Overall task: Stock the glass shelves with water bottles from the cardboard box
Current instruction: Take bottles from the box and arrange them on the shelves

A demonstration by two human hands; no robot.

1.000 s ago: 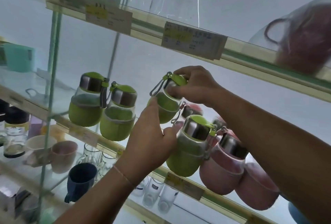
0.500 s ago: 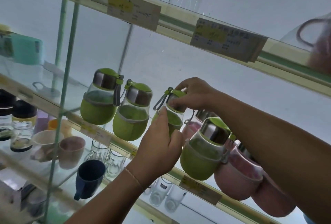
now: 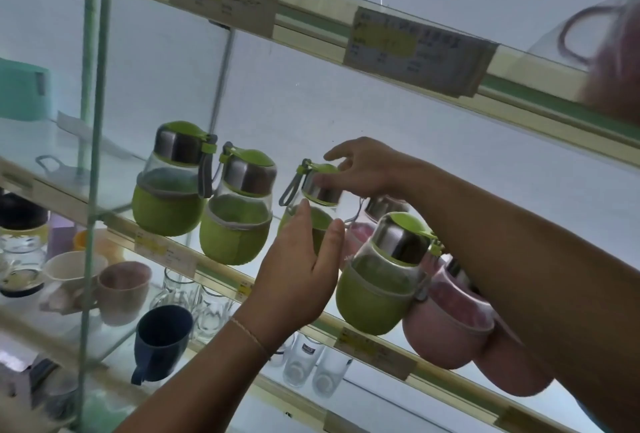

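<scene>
- Head view: left hand [image 3: 298, 273] wraps its grip round the green bottle [image 3: 313, 202] body on the glass shelf [image 3: 221, 268].
- Right hand [image 3: 367, 169] pinches its steel collar.

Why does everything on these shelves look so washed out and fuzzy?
Head view: a bright white wall backlights the glass shelves, leaving both arms dark; the pink jug at top right is smeared by blur; the green bottle held by both hands looks soft.

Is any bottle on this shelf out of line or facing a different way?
The green bottle that both hands hold sits further back than its neighbours. Its grey strap points left, while the front green bottle has its hinge on the right. Nothing looks spilled or broken.
</scene>
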